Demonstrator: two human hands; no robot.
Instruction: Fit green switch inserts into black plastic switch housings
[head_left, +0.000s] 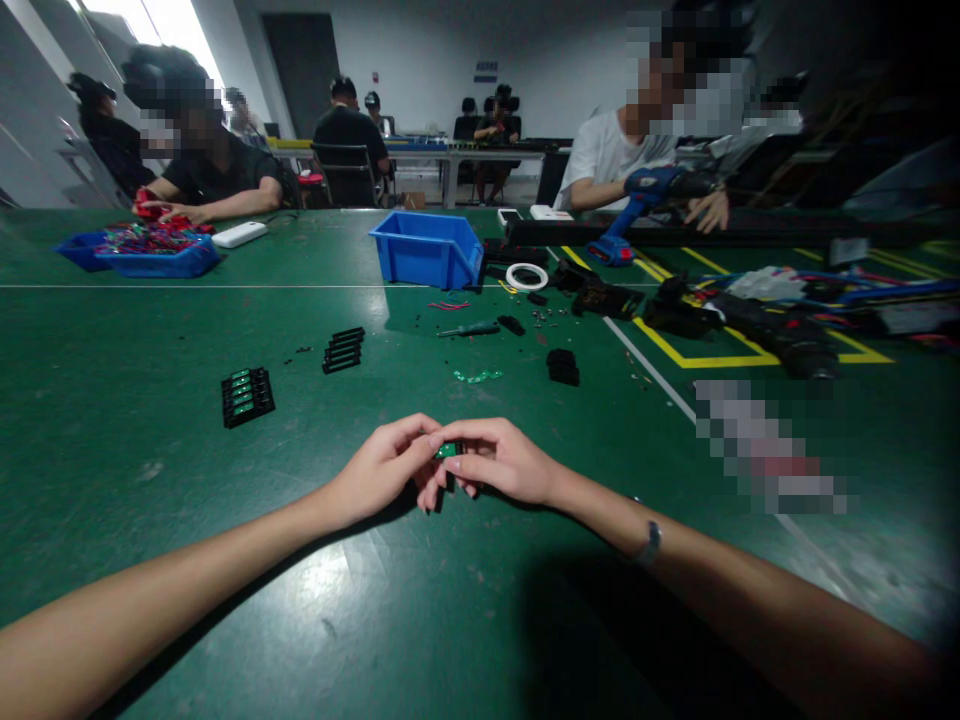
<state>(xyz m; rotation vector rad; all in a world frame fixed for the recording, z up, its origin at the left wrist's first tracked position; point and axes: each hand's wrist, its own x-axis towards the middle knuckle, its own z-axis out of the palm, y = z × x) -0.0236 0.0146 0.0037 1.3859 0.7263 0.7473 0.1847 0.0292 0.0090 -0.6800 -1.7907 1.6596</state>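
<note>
My left hand [384,466] and my right hand [499,462] meet over the green table [150,460], fingers pinched together on a small black and green part [448,451]. Most of the part is hidden by my fingertips. A block of assembled black and green parts [247,396] lies to the left, farther out. A stack of black strips [343,351] sits beyond it. Small green pieces [477,377] and a black block [563,367] lie ahead of my hands.
A blue bin [427,248] stands at the table's middle, with a roll of white tape [526,276] and a screwdriver [469,329] nearby. A blue tray of red parts [150,250] is far left. People sit across the table; one holds a blue power drill [637,205]. Black tools and cables crowd the right.
</note>
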